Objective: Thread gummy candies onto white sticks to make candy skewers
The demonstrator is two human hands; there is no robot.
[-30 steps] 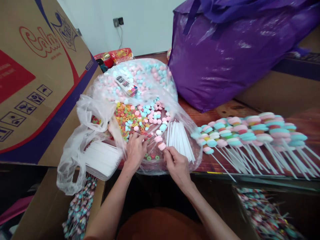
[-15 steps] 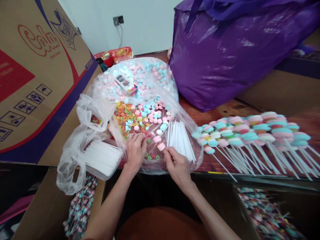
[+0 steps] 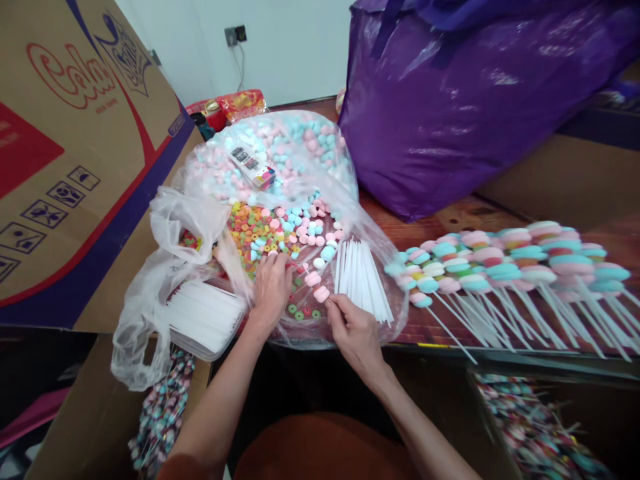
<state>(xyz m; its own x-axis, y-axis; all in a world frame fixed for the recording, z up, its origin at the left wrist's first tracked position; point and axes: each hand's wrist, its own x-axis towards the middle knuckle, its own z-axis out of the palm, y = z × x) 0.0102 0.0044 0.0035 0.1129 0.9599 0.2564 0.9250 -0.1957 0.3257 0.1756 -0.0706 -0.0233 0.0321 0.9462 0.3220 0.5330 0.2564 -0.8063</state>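
Observation:
My right hand (image 3: 354,328) is closed in a pinch on a marshmallow skewer, with pink marshmallows (image 3: 321,293) at its upper end; the stick is mostly hidden by my fingers. My left hand (image 3: 271,283) reaches over the near edge of the ring gummies (image 3: 255,230), its fingers curled and pressed together; whatever they hold is hidden. Loose pink, blue and white marshmallows (image 3: 311,230) lie beyond both hands on clear plastic. A few green and red ring gummies (image 3: 303,313) lie between my hands. Beside my right hand lies a bundle of white sticks (image 3: 361,280).
Finished marshmallow skewers (image 3: 505,267) lie in rows at the right. A large bag of marshmallows (image 3: 300,143) and a purple bag (image 3: 450,100) stand behind. On the left are a tub of white sticks (image 3: 205,317) and a cardboard box (image 3: 100,133). Boxes below hold more skewers (image 3: 165,407).
My left hand has moved slightly up and away from me, further onto the candy. My right hand stays nearly in place with the skewer.

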